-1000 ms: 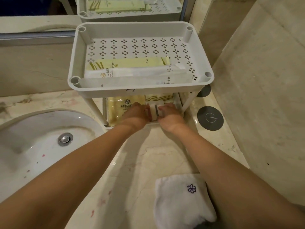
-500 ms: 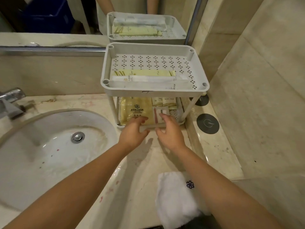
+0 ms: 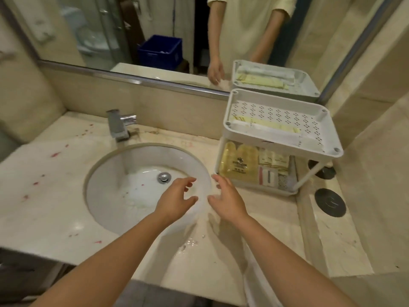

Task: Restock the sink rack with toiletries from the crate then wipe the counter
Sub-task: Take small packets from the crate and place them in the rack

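Both the left hand (image 3: 177, 199) and right hand (image 3: 228, 201) hover empty, fingers apart, over the bench (image 3: 261, 220) at the sink rim, the stocked sink rack (image 3: 281, 138) just beyond the right fingers, packet printing illegible.

Glossy marble counter (image 3: 272, 220); white perforated plastic rack (image 3: 285, 141); shiny metal tap (image 3: 119, 125)

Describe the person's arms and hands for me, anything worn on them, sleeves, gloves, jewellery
Both forearms are bare from the bottom edge of the head view up to the hands. The left hand and right hand wear no gloves, and no watch, bracelet or ring shows. The mirror's reflection shows pale yellow sleeves ending above the forearms.
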Demonstrator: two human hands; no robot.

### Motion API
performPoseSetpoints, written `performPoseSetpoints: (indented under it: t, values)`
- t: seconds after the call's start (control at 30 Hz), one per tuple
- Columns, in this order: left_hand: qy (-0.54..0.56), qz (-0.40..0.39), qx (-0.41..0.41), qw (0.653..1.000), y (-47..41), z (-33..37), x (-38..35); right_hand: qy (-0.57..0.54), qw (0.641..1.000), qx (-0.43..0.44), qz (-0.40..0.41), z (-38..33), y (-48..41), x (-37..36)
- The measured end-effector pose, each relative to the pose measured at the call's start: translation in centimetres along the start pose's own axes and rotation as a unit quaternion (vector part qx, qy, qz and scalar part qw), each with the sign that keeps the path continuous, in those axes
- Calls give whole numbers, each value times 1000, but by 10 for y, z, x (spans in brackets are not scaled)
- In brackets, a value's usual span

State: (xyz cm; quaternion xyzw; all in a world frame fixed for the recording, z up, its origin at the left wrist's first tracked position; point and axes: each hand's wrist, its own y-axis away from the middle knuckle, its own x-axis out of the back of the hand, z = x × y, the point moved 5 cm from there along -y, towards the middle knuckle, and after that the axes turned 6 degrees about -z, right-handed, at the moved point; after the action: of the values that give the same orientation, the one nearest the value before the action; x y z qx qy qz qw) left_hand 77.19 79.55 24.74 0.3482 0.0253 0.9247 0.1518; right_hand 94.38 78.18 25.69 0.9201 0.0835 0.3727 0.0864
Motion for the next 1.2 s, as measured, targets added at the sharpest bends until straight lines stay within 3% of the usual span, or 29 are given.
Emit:
performPoseSetpoints:
  t: [0.27, 0.6, 0.9, 1.2]
  values:
    - [-3, 100, 59, 993, 89, -67, 90, 86, 989, 89, -76, -104, 11, -79]
    - [-75, 146, 133, 977, 225, -140, 182, 233, 938, 206, -155, -229, 69, -185]
    - [-146, 171, 199, 954, 342, -188, 224, 306, 887, 286, -194, -303, 130, -268]
    - [-130, 237, 298, 915, 474, -239, 241, 325, 832, 382, -236, -366, 199, -358]
